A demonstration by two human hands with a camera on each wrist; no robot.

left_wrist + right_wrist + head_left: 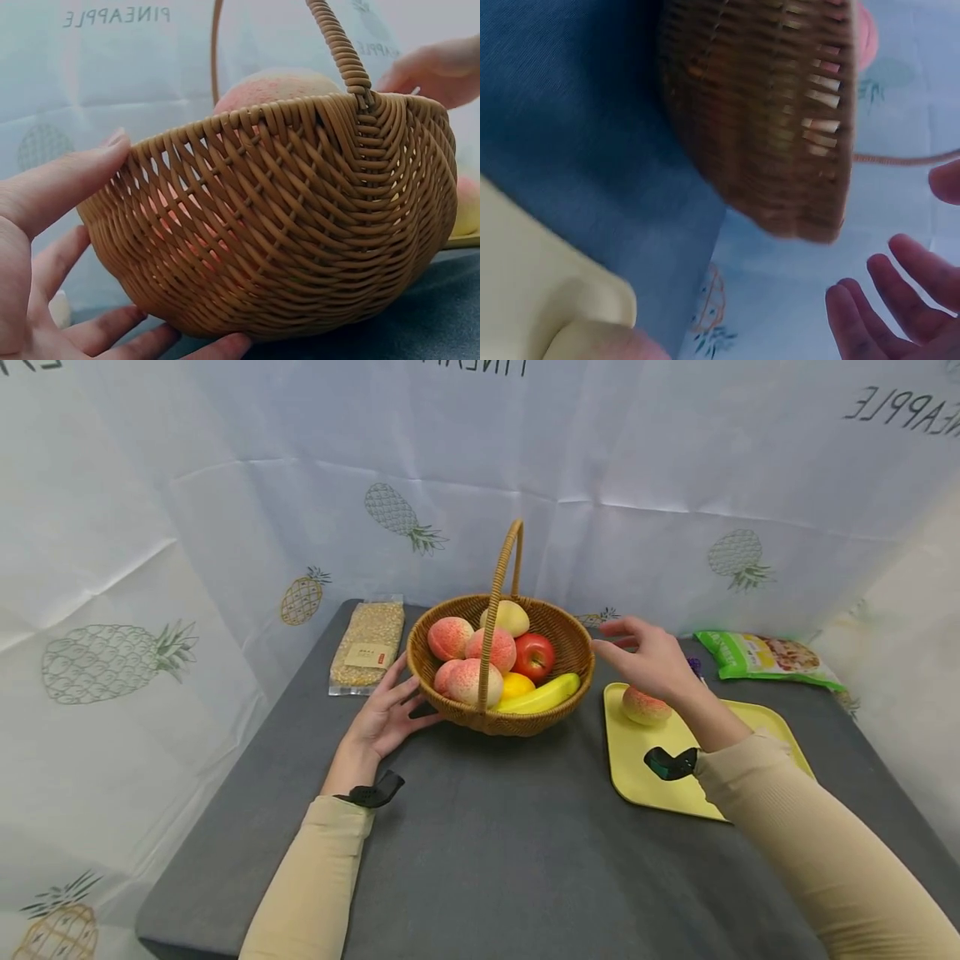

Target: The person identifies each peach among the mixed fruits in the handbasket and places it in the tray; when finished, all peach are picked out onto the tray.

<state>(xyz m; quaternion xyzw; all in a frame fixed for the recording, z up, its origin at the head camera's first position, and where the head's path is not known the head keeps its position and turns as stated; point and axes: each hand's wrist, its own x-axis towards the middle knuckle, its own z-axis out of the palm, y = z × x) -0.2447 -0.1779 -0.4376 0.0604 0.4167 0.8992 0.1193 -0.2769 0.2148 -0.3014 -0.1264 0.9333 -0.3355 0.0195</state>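
Observation:
A brown wicker basket point(517, 722) with a tall handle stands toward the back of the table. It holds several peaches point(450, 637), a red apple point(534, 657), a banana point(542, 696), an orange fruit point(516, 686) and a pale yellow fruit point(507, 618). My left hand point(386, 718) lies along the basket's left side with spread fingers; in the left wrist view its thumb touches the rim and its fingertips reach the lower wall. Just off the basket's right rim hovers my right hand point(648, 660), fingers loosely bent and holding nothing. In the right wrist view a gap separates it from the basket.
A yellow tray point(637, 777) with one peach point(647, 706) on it lies beneath the right forearm. Behind it is a green snack bag point(772, 660), near a small purple item point(695, 666). A clear bag of grains point(369, 643) lies at the back left. Pineapple-print cloth surrounds the table.

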